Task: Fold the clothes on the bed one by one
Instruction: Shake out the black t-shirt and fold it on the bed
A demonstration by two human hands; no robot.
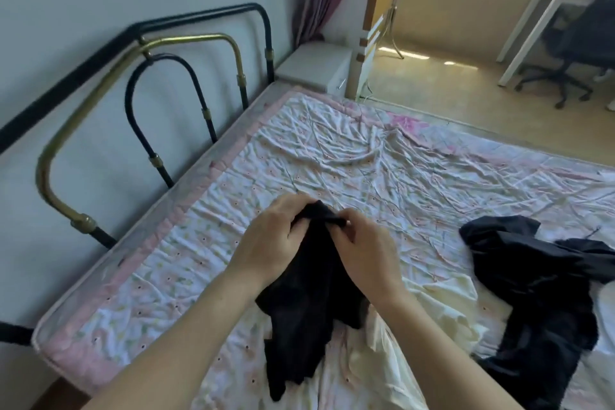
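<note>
The one camera sits on my head and looks forward and down over my forearms, close above my left hand [273, 240] and right hand [366, 253], which meet low in the middle of the view. The wide lens bends the metal headboard [186, 76] off to the left of my hands and takes in the wrinkled floral bedspread [349, 160] beyond them. Far past my right hand, at the upper right, it reaches a white desk [545, 10] and an office chair [572, 53].

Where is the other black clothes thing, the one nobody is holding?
In the head view, the loose black garment lies crumpled on the bed at the right, beside the right hand.
</note>
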